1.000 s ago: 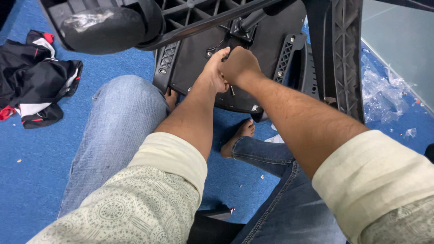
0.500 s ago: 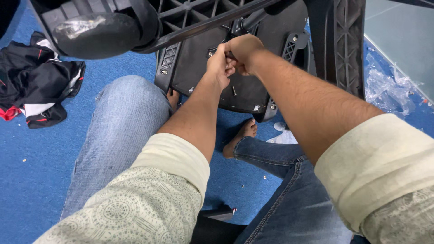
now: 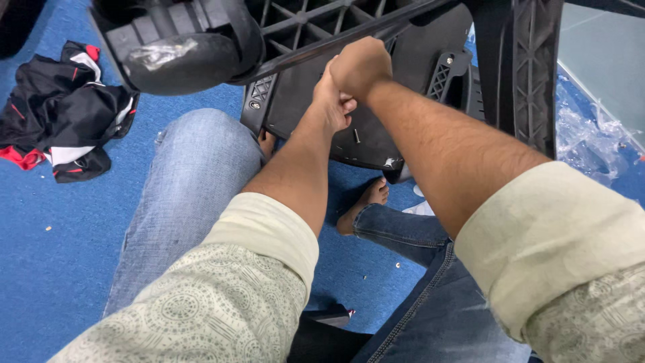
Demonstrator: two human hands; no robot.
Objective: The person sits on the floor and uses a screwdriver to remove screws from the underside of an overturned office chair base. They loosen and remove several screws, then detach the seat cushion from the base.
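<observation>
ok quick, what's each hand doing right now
Left hand: fingers curled, pressed to the chair seat underside; what it holds cannot be told.
Right hand: closed in a fist, its contents hidden.

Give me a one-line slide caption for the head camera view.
Seated on blue carpet, both hands, left hand and right hand, work together at the upturned black chair's underside.

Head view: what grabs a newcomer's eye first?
Both hands, left hand and right hand, bunched together against the black underside of an overturned chair seat at top centre. A caster wheel looms top left; crumpled black-and-red clothing lies on blue carpet.
</observation>
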